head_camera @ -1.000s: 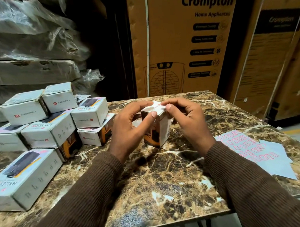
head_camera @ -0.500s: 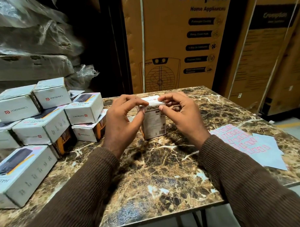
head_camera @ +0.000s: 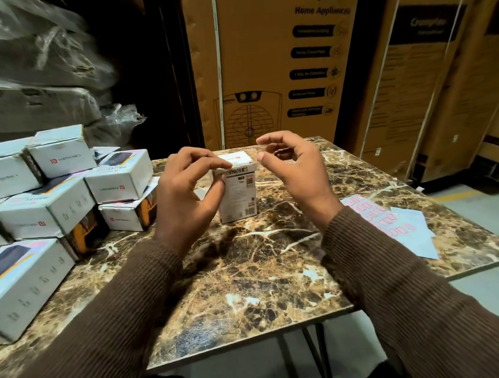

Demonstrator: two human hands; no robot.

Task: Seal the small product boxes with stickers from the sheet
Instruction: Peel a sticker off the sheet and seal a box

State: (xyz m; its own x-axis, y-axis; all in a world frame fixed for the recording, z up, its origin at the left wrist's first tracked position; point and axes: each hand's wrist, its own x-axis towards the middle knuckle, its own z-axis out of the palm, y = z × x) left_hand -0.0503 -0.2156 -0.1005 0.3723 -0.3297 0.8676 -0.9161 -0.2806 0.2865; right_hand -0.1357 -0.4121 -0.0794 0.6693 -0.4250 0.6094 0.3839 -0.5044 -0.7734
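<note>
A small white product box (head_camera: 238,193) stands upright on the marble table (head_camera: 245,273), its barcode side facing me. My left hand (head_camera: 186,196) grips the box at its top left corner, thumb on the near face and fingers over the lid. My right hand (head_camera: 293,170) hovers just right of the box top, clear of it, with fingers loosely curled and nothing in them. The sticker sheet (head_camera: 385,218), white with red stickers, lies flat at the table's right.
Several white product boxes (head_camera: 59,201) are piled on the table's left side. Large brown cartons (head_camera: 269,66) stand behind the table. Plastic-wrapped goods (head_camera: 41,83) fill the left background. The table's front edge is close to my body.
The box was turned so its barcode face looks at me and stands upright. My right hand came off the box top and lifted slightly to the right. My left hand keeps its hold.
</note>
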